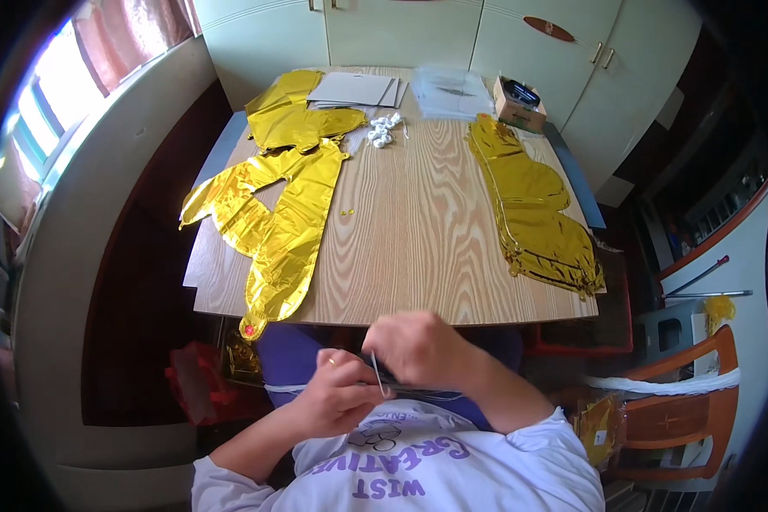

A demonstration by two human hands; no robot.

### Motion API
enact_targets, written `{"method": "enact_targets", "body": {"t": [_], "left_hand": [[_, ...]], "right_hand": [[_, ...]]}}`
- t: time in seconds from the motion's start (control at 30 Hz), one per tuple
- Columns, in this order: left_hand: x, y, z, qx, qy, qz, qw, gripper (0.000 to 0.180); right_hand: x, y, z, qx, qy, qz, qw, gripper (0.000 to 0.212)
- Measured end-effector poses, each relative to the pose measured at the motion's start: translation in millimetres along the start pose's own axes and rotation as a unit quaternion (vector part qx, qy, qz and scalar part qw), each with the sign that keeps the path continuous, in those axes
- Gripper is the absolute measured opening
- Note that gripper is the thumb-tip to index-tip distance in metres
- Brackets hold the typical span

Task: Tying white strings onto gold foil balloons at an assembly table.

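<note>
Over my lap, just below the table's front edge, my left hand (pixel 340 394) pinches a thin white cord (pixel 377 372). My right hand (pixel 420 348) is closed on the same cord a little higher and to the right, slightly blurred. A short stretch of the cord runs between the two hands, and pale strands lie across my lap on both sides. Flat gold foil balloons (pixel 297 224) lie on the left of the table, one with its tail over the front edge. More folded gold foil (pixel 525 183) rests along the right side.
On the table's far side are grey cards (pixel 354 89), small white bundles (pixel 383 130), clear plastic bags (pixel 448 92) and a box with a dark object (pixel 519 104). A wooden chair (pixel 670 410) with white strands stands at right; a red bag (pixel 200 384) is at lower left.
</note>
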State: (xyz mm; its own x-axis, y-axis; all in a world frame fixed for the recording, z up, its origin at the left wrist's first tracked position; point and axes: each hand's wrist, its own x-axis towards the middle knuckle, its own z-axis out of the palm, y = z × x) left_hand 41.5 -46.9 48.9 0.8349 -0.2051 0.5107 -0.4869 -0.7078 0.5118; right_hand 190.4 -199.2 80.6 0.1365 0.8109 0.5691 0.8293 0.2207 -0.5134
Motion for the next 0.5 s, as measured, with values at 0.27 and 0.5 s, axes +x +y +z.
{"method": "enact_targets", "body": {"t": [0.27,0.5], "left_hand": [[12.4,9.8,0.3,0.042,-0.031,-0.011,0.999,0.014],[13.4,-5.1,-17.4,-0.269,0.179,-0.308,0.895,0.012]], "right_hand": [[0.2,-3.0,-1.1,0.012,-0.012,0.017,1.000,0.007],[-15.4,-23.5,18.5,0.143,-0.023,-0.001,0.989,0.009]]}}
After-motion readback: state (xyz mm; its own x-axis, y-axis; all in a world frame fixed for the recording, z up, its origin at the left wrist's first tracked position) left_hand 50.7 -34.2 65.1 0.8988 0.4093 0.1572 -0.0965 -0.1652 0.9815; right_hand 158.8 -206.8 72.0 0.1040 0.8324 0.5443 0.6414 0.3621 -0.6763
